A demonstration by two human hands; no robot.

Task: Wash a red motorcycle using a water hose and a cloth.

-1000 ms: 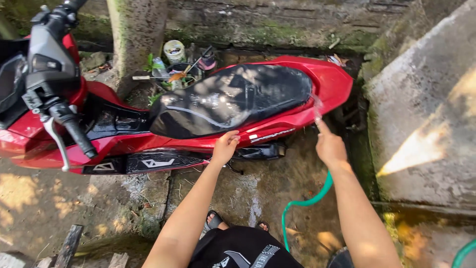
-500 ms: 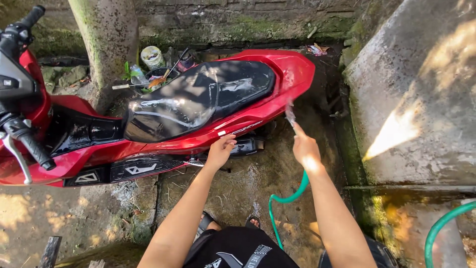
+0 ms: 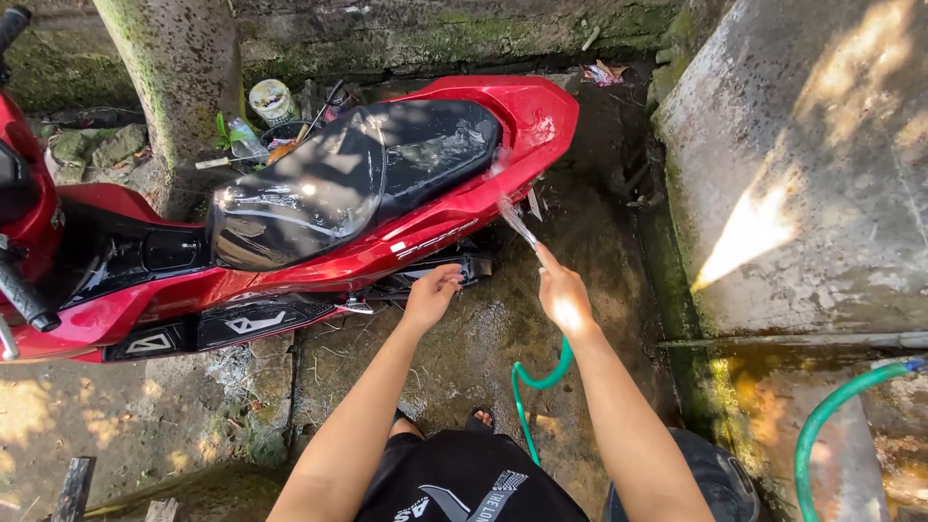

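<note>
Two hands out front: my right hand point(image 3: 565, 298) grips the green hose point(image 3: 537, 379), spraying the red scooter point(image 3: 387, 246) at frame centre. Left hand point(image 3: 431, 293), fingers loosely curled, hovers beside its footrest. Round pale can point(image 3: 272, 100) sits upper left.

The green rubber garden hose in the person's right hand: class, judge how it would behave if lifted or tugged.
The green rubber garden hose curls in a loop below the right hand, so it is probably floppy, not stiff. Water sprays from its end onto the red scooter, so it is likely wet, slippery, and heavier than it looks.
</note>
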